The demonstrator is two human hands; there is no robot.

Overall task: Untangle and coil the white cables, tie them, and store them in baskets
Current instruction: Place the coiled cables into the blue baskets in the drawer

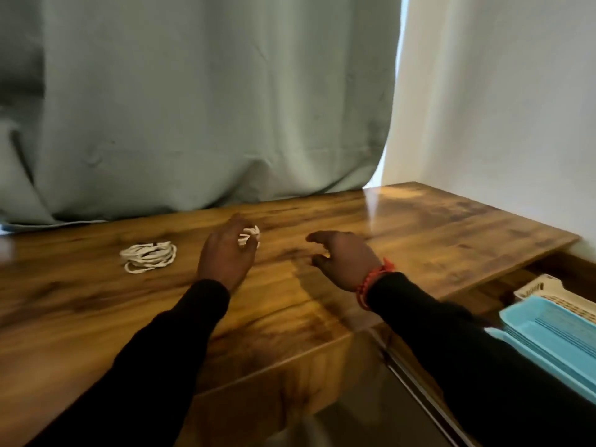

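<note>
Wooden table (419, 227) before grey-green curtain (209, 108)

Both arms reach forward in black sleeves, forearms angled in from the lower corners. The left hand (225, 256) shows its back to the camera, fingers curled away from us — that grip is closed round a small white cable bundle (249, 235), which peeks out past the knuckles. The right hand (345, 259) hovers to the side, well apart from the left, palm turned inward, fingers loosely bent and spread, holding nothing — a red beaded bracelet (371, 282) sits at its wrist.
</note>
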